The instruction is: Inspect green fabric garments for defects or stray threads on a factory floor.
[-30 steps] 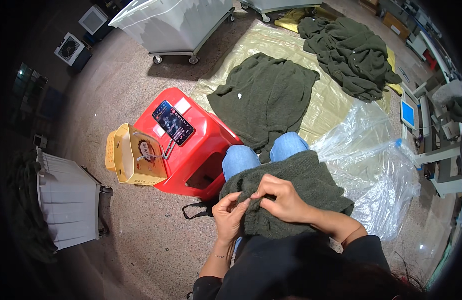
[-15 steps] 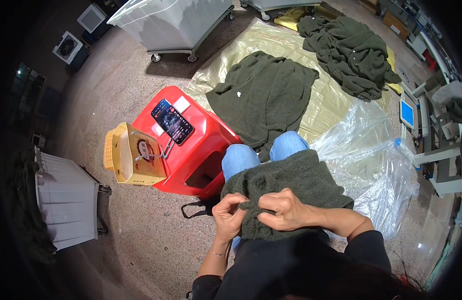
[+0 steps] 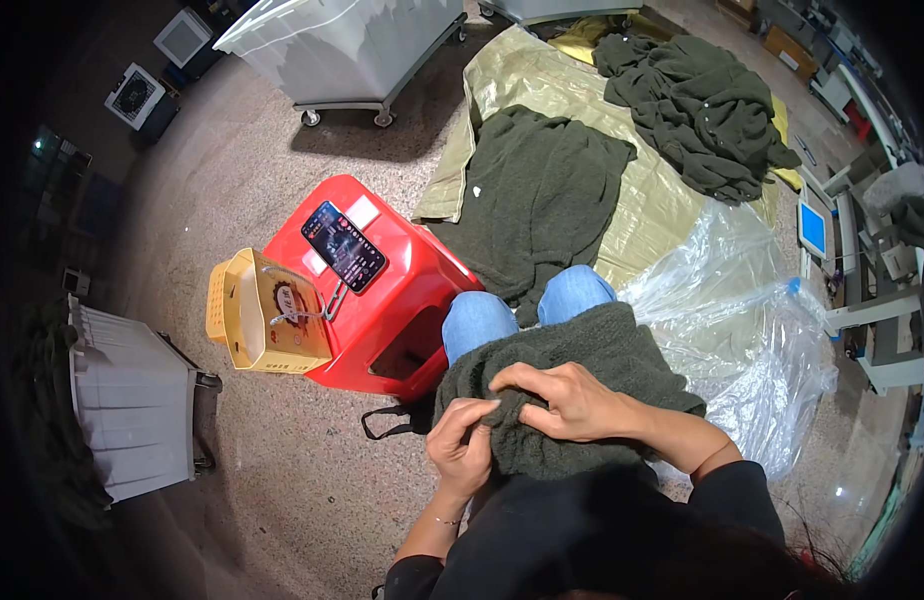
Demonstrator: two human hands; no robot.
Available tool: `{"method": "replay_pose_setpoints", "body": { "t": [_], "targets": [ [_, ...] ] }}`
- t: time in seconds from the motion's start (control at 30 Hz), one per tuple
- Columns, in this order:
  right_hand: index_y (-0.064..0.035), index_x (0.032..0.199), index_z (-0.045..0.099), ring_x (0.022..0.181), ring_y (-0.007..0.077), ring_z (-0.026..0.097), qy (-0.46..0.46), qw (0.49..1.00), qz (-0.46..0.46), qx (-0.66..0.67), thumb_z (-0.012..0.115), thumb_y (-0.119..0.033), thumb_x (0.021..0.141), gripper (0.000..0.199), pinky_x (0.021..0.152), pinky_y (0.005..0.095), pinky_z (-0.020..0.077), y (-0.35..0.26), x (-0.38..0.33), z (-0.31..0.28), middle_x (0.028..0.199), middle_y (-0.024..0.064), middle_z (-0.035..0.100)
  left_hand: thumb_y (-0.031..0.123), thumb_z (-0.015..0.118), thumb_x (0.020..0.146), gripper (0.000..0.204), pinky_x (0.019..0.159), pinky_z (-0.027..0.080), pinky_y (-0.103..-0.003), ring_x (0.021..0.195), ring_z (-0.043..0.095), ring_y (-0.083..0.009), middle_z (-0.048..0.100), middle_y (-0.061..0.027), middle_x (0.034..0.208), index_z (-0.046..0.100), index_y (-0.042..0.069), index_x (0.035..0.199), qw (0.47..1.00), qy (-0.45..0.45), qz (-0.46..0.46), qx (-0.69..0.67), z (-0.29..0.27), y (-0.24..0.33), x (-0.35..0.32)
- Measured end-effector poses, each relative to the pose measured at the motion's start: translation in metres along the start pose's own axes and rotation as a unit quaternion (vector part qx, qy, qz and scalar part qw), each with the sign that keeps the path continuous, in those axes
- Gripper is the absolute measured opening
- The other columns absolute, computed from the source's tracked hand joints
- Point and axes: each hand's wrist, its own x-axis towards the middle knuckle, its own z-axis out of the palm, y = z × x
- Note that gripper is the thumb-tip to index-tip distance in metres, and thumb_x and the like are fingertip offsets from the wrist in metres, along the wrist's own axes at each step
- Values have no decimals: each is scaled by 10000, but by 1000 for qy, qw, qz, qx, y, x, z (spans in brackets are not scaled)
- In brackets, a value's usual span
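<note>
A dark green fleecy knit piece [image 3: 627, 352] lies bunched over my lap, above the blue jeans. My left hand [image 3: 462, 445] pinches a fold of it between thumb and fingers at its left side. Close beside it, my right hand [image 3: 577, 402] grips the same cloth, index finger and thumb curled around a gathered bit. The fingertips of both hands almost meet; whether anything small is between them is hidden by the fabric. Another dark green knit piece [image 3: 547, 190] is spread on the floor beyond my knees, with a small white spot on it.
On my left stands a red stool [image 3: 422, 265] bearing a phone [image 3: 344, 246] and a yellow box [image 3: 282, 350]. A yellowish plastic sheet [image 3: 502, 75] carries a heap of green knits [image 3: 692, 110]. Clear plastic [image 3: 772, 360] lies right. Wheeled grey bins [image 3: 352, 50] and a white bin [image 3: 137, 405] stand around.
My right hand's index finger has lifted and stretched farther over the cloth, and my left hand has shifted slightly down. The plastic sheet's left edge has folded over toward the right.
</note>
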Motion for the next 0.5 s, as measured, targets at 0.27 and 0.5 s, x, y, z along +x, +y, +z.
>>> {"method": "replay_pose_setpoints", "body": {
  "t": [0.27, 0.5],
  "targets": [
    [-16, 898, 615, 670, 205, 637, 217, 973, -36, -66, 666, -64, 814, 110, 587, 289, 480, 14, -5, -14, 774, 82, 638, -19, 721, 698, 243, 933, 430, -368, 935, 587, -203, 638, -103, 942, 651, -6, 931, 977, -76, -55, 189, -28, -45, 4],
    [-51, 876, 578, 679, -13, 448, 104, 919, 163, 343, 666, -110, 894, 107, 622, 154, 359, 30, -15, -60, 781, -76, 532, 39, 788, 683, 226, 632, 399, -300, 603, 491, -107, 542, -27, 651, 563, 18, 689, 966, -67, -158, -194, -56, 39, 43]
  ]
}}
